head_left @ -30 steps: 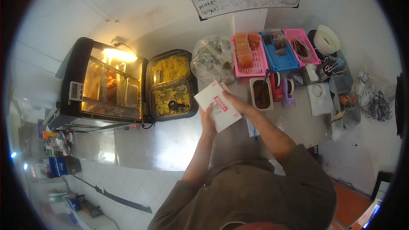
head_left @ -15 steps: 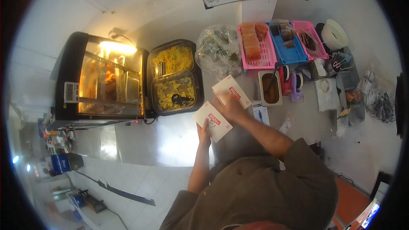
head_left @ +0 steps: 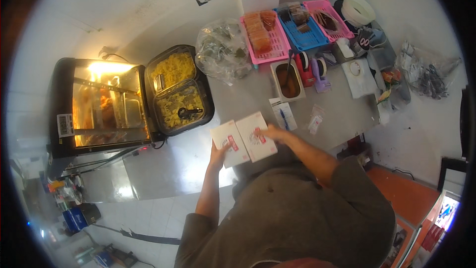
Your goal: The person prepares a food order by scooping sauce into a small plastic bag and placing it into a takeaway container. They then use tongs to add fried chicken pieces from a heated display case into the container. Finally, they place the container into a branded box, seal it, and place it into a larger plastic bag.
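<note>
Two white cartons with red printing are held side by side over the near edge of the steel counter, their inner edges meeting or nearly so. My left hand [head_left: 217, 156] grips the left carton [head_left: 238, 157] by its outer side, thumb on top. My right hand [head_left: 274, 133] is closed on the outer side of the right carton [head_left: 249, 123]; its fingers underneath are hidden. Beyond the right carton lies a paper slip [head_left: 275, 104] with a blue pen [head_left: 284, 118]. A steel pan of brown sauce [head_left: 287, 82] with a ladle in it stands farther back.
A lit food warmer [head_left: 106, 104] stands at left, beside two black tubs of yellow rice [head_left: 173, 72]. Behind are a clear bag of greens [head_left: 221, 52], pink and blue baskets [head_left: 306, 40], red and purple tape dispensers [head_left: 322, 83] and a small clear packet [head_left: 316, 118].
The right carton has come nearer and turned, now level beside the left one instead of behind it. My right hand has shifted to its outer edge. The whole view has swung.
</note>
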